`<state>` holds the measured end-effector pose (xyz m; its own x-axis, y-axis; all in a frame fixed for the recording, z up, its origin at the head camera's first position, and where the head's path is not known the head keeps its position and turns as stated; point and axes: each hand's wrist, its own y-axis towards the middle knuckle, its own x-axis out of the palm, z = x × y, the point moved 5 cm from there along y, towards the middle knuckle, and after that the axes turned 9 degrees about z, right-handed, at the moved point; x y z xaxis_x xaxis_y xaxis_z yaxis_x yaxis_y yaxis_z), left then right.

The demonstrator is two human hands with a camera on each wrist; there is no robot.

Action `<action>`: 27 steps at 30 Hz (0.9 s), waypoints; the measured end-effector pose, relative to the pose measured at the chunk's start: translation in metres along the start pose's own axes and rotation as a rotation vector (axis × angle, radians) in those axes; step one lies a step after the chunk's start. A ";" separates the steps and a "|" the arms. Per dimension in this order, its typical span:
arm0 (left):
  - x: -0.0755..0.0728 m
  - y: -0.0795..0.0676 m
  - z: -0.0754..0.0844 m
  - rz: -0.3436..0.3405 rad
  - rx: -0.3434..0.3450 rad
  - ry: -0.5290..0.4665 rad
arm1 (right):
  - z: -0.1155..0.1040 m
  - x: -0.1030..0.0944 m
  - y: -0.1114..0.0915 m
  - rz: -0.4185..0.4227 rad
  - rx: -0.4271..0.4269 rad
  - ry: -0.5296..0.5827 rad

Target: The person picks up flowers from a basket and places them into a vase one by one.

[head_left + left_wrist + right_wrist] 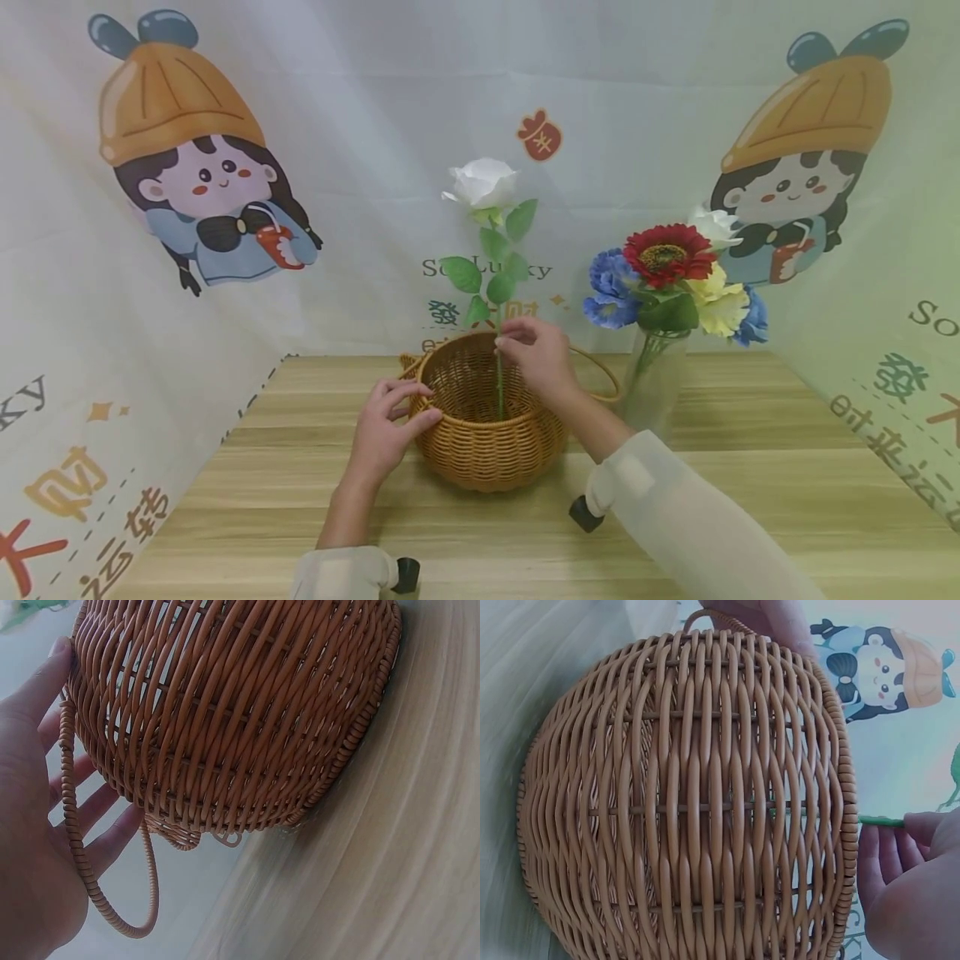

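Note:
A white rose [483, 183] with green leaves stands upright, its stem [499, 379] reaching down inside the brown wicker basket [491, 457]. My right hand [542, 354] pinches that stem just above the basket's rim. In the right wrist view the green stem [881, 820] runs from the fingertips to the rim. My left hand [386, 425] rests at the basket's left rim, thumb and index fingertip touching it. Its other fingers lie extended along the outer wicker in the left wrist view, beside the looped handle [73, 802]. The stem's lower end is hidden by the basket.
A clear glass vase [657, 383] right of the basket holds a red flower [669, 255], blue flowers [611, 287], a yellow one [718, 300] and a white one. A second handle [600, 367] sticks out toward the vase. Printed cloth hangs behind the wooden table [247, 467].

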<state>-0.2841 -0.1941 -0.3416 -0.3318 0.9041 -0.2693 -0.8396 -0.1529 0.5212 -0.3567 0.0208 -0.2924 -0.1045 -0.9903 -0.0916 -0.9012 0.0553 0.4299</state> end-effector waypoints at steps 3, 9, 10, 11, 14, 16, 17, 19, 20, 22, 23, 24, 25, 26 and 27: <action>0.000 0.000 0.001 0.001 -0.004 0.004 | -0.004 -0.004 -0.002 0.019 -0.024 0.012; 0.000 -0.001 0.002 -0.006 -0.008 0.007 | -0.011 -0.016 -0.003 0.077 -0.043 0.077; 0.000 -0.001 0.002 -0.004 -0.009 0.007 | -0.012 -0.018 -0.003 0.088 -0.051 0.085; 0.000 -0.001 0.002 -0.003 -0.008 0.006 | -0.014 -0.020 -0.003 0.094 -0.063 0.090; -0.001 -0.001 0.004 -0.003 -0.006 0.006 | -0.019 -0.026 -0.003 0.121 -0.094 0.074; 0.000 -0.001 0.003 -0.007 -0.007 0.006 | -0.021 -0.031 -0.003 0.142 -0.109 0.052; 0.000 -0.001 0.003 -0.008 -0.007 0.006 | -0.023 -0.033 -0.003 0.146 -0.112 0.054; 0.001 0.000 0.001 -0.009 -0.007 0.002 | -0.026 -0.038 -0.003 0.164 -0.129 0.057; 0.001 0.001 -0.003 -0.007 -0.010 -0.001 | -0.027 -0.040 -0.002 0.178 -0.144 0.056; 0.003 0.003 -0.013 -0.001 -0.010 -0.002 | -0.031 -0.044 -0.001 0.200 -0.172 0.082; 0.003 0.004 -0.019 0.002 -0.006 0.001 | -0.034 -0.047 0.000 0.212 -0.191 0.096; 0.004 0.005 -0.024 0.006 -0.001 0.001 | -0.036 -0.049 0.000 0.224 -0.211 0.104; 0.004 0.006 -0.030 0.008 0.004 0.005 | -0.039 -0.051 0.001 0.233 -0.224 0.116; 0.005 0.007 -0.035 0.012 0.008 0.007 | -0.040 -0.053 0.002 0.238 -0.231 0.127; 0.005 0.007 -0.037 0.013 0.013 0.005 | -0.042 -0.054 0.003 0.237 -0.242 0.144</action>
<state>-0.3078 -0.2059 -0.3694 -0.3452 0.9000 -0.2662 -0.8294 -0.1597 0.5354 -0.3357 0.0693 -0.2482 -0.2231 -0.9623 0.1557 -0.7319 0.2709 0.6253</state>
